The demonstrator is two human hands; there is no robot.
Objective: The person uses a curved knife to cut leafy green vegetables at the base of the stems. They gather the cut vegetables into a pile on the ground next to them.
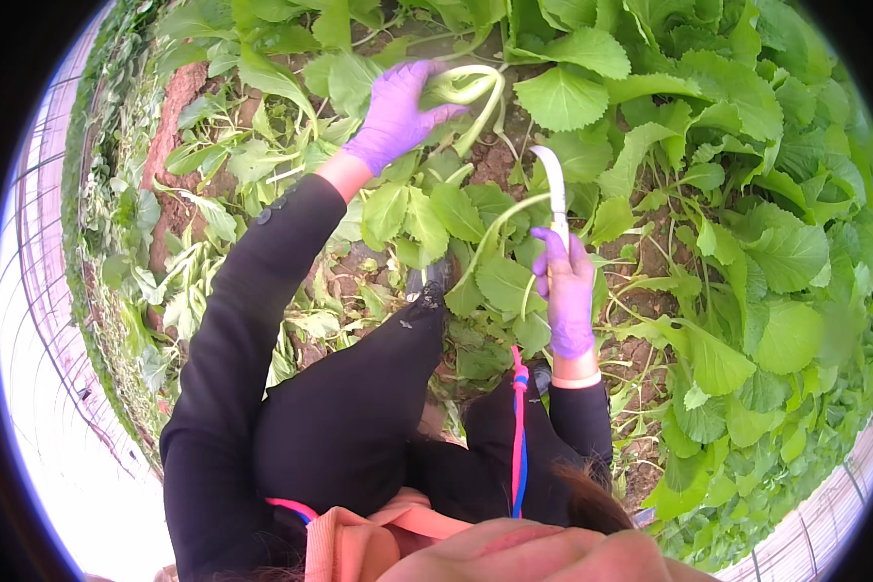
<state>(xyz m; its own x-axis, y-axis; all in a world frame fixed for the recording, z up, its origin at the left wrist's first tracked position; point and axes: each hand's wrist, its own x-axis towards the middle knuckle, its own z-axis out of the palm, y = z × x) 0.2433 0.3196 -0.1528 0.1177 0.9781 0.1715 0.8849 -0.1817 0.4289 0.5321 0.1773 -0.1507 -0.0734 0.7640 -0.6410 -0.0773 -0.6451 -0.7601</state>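
My left hand (pixel 400 116), in a purple glove, is closed around the pale stalks of a leafy green plant (pixel 473 86) near the top middle. Some of the stalks bend over beyond my fingers. To the right, my right hand (pixel 566 284), gloved the same way, grips the handle of a small sickle (pixel 553 178) with a curved pale blade. The blade points up and curves left, a short way from the held stalks and apart from them. A long leaf stalk (pixel 498 225) runs down and left from beside the blade.
Dense standing leafy plants (pixel 778 254) fill the right side and the top. Cut or pulled greens (pixel 189 280) lie on the left over brown soil (pixel 167 160). My bent knees and a shoe (pixel 429 280) are among leaves below. A greenhouse frame (pixel 51 167) curves along the left edge.
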